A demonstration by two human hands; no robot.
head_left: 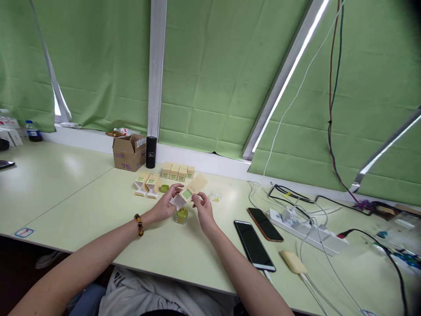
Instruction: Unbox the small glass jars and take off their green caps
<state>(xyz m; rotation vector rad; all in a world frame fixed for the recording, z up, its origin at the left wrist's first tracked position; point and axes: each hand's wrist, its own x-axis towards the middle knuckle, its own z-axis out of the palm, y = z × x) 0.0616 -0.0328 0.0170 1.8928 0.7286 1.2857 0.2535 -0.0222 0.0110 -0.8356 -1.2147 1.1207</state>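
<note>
Between my two hands is a small pale-yellow carton [198, 183] with a green square on its face, its flaps unfolded. My left hand [167, 202] grips its left side by the white flap, while my right hand [204, 210] pinches its right edge. Just below the carton, a small jar with a green lid [181, 215] stands on the table. Behind my left fingers lies a green earbud-case-like piece [165, 188]. Two opened cartons [152, 186] stand to the left. Several closed cartons [178, 171] line up at the back. Clear plastic pieces [215, 196] lie right of the carton.
A cardboard box [129, 152] and a black tumbler [151, 152] stand at the back left. On the right are two phones [255, 245] [265, 224], a cream-coloured device [294, 262], a power strip [305, 230] and tangled cables. A bottle [33, 131] stands far left.
</note>
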